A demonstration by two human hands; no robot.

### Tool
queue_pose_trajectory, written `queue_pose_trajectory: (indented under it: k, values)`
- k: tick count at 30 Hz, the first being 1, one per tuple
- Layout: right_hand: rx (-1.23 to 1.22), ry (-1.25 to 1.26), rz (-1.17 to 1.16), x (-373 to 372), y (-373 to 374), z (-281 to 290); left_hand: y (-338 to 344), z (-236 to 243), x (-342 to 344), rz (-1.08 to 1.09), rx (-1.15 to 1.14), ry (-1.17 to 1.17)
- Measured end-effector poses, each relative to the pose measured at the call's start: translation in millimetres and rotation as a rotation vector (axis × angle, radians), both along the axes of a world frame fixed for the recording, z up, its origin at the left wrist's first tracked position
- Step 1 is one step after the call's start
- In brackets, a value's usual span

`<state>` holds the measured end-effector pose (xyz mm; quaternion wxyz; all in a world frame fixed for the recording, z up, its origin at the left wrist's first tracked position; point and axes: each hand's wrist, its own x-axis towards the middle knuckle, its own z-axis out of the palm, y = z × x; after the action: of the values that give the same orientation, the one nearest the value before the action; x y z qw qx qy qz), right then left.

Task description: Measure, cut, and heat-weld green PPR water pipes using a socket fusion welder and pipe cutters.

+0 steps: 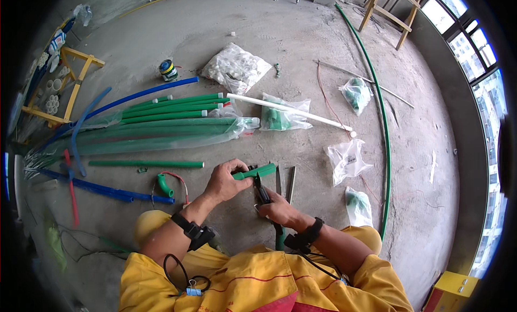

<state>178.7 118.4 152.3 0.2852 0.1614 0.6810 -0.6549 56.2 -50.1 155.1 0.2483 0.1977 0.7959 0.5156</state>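
My left hand (225, 181) is closed around a short piece of green plastic pipe (264, 171), held out in front of me and tilted up toward the right. In my right hand (281, 209) is a black-handled, plier-like cutter (262, 193). Its dark jaws meet the underside of the green pipe near the middle. My fingers hide part of the tool's handles. Just beyond my right hand, a thin grey metal rod (292, 184) lies on the floor. Below that hand another green pipe (280, 240) shows partly, near my lap.
Left of me lie bagged green pipes (161, 129), a loose green pipe (148, 164) and blue pipes (102, 186). Ahead are bags of fittings (237, 67) and a white pipe (291, 112). A long green pipe (385, 129) curves along the right. A wooden stand (75, 91) is far left.
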Motion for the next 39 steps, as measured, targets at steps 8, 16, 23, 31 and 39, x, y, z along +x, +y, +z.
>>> queue_pose_trajectory:
  k: [8,16,23,31,39]
  values:
    - [0.102,0.001,-0.089,-36,-73,-81,-74,-107,-49,0.067,0.023,-0.557]
    - [0.097,-0.087,-0.04,-21,-62,-90,-74,-108,-34,-0.088,-0.031,-0.457]
    - [-0.412,-0.394,-0.257,-10,-9,21,-38,21,-47,0.263,0.358,-0.842]
    - [-0.262,0.108,-0.512,-1,78,79,-10,66,17,-0.096,0.238,-0.363]
    - [-0.347,0.162,-0.316,16,93,61,28,81,81,-0.21,0.271,-0.076]
